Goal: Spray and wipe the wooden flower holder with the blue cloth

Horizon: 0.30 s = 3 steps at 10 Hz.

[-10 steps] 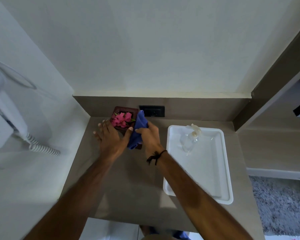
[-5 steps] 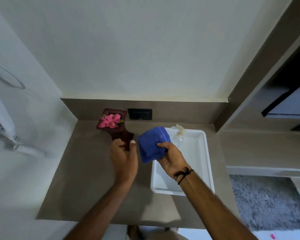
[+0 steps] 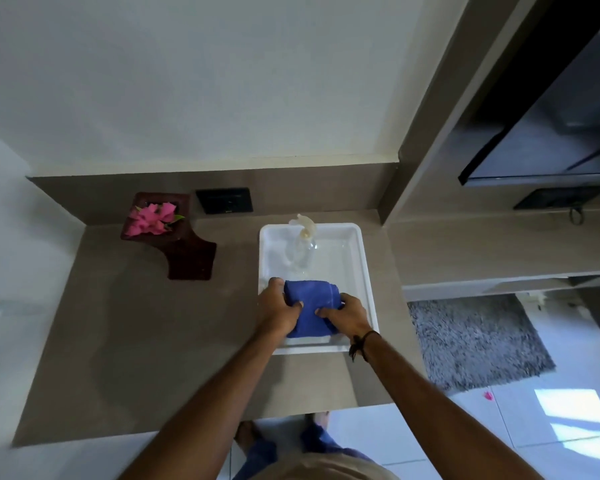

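Note:
The dark wooden flower holder (image 3: 187,254) stands at the back left of the counter with pink flowers (image 3: 151,220) in its top. A folded blue cloth (image 3: 312,306) lies in the near part of the white tray (image 3: 364,271). My left hand (image 3: 279,308) grips the cloth's left side and my right hand (image 3: 347,311) grips its right side. A clear spray bottle (image 3: 302,247) stands at the far end of the tray, beyond the cloth.
A black wall socket (image 3: 224,200) sits on the backsplash beside the holder. A beige counter (image 3: 135,341) meets a wall on the left. To the right are a lower shelf (image 3: 499,244), a dark screen (image 3: 551,133) and a grey rug (image 3: 471,337) on the floor.
My right hand carried the blue cloth from the flower holder over to the tray. My left hand left the holder and joined it on the cloth. The view shifted right.

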### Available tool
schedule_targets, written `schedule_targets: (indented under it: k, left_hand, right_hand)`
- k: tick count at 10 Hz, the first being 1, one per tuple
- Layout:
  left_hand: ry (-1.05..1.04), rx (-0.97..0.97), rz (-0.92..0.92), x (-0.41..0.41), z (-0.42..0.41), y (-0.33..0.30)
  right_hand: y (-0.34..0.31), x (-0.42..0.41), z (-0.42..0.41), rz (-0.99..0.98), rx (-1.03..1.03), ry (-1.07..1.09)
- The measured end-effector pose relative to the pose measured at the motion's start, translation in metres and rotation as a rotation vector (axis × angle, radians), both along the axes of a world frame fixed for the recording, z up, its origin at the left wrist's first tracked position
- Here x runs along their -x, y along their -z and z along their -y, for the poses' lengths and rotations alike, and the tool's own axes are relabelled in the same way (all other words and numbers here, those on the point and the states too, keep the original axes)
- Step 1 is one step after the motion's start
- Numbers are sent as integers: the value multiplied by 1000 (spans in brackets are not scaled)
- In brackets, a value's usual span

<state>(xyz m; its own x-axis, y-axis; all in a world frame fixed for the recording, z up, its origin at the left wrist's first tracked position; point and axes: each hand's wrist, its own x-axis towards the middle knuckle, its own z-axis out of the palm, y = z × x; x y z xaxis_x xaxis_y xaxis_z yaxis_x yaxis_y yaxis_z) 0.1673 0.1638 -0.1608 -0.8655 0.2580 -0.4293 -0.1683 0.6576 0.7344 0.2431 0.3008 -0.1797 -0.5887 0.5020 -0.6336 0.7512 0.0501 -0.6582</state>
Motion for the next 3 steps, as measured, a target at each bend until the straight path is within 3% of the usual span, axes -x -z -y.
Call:
schedule_targets:
  k: [2, 3]
  left_hand:
    - [185, 246, -117, -4, -3, -7]
    - [184, 255, -234, 8, 0, -23]
  right_hand:
    - [-6, 2, -4, 87, -487, -327]
    - [-26, 10, -14, -40, -620, -297]
